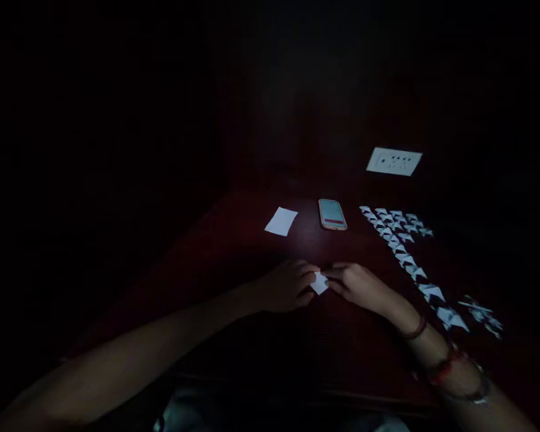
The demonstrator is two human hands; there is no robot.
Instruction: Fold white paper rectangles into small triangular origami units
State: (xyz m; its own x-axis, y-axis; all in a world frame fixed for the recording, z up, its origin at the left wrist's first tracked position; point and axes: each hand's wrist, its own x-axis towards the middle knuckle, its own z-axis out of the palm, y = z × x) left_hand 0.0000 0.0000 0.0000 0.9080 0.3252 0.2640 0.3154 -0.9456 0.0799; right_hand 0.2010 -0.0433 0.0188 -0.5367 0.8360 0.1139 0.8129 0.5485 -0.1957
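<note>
A small piece of white paper (319, 284) lies on the dark reddish table between my two hands, one corner pointing toward me. My left hand (292, 285) presses its fingers on the paper's left side. From the right, my right hand (353, 282) pinches the opposite edge with thumb and forefinger. The fingertips of both hands nearly meet at its top. Farther off, a flat white sheet of paper (281, 221) rests beyond my left hand. The dim light hides any fine creases.
A phone (332, 214) with a lit screen lies beyond my hands. Rows of small folded paper pieces (405, 259) run along the right side. Near my right forearm is a pile of scraps (481, 314). A white panel with dark marks (394, 162) shows at the back right.
</note>
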